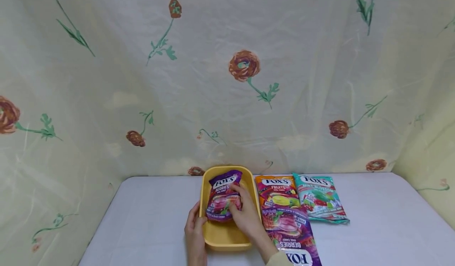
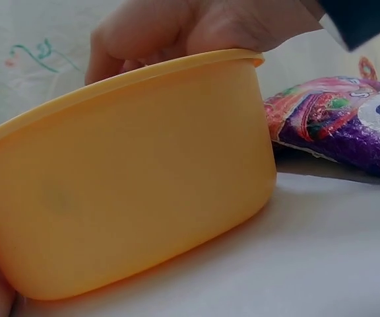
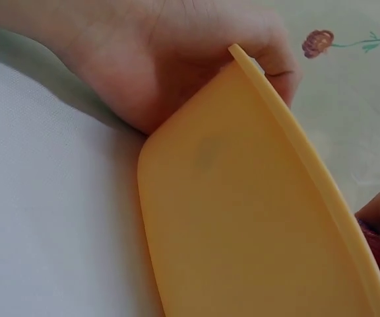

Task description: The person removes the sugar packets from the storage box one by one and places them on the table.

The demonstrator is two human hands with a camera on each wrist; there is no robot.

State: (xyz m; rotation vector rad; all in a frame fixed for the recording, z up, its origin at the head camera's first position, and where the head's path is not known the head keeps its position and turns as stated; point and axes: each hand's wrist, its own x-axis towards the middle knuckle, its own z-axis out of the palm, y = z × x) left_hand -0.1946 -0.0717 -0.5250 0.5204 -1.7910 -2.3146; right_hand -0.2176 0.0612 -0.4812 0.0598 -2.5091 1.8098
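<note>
A yellow plastic tub (image 1: pixel 227 240) stands on the white table, and a purple Berries candy packet (image 1: pixel 218 199) lies inside it towards the far end. My left hand (image 1: pixel 194 228) grips the tub's near left side, its thumb over the rim. Reaching in over the right rim, my right hand (image 1: pixel 246 214) holds the packet between thumb and fingers. In the left wrist view, the right hand (image 2: pixel 177 30) bends over the tub's rim, its fingertips hidden. The right wrist view shows the left hand (image 3: pixel 196 59) round the tub's corner (image 3: pixel 236 178).
Right of the tub lie an orange Fruits candy packet (image 1: pixel 277 187), a green Mint Blossom packet (image 1: pixel 320 197) and another purple Berries packet (image 1: pixel 289 230), which overlaps the orange one. Flowered cloth (image 1: pixel 199 92) hangs behind the white table (image 1: pixel 149 218).
</note>
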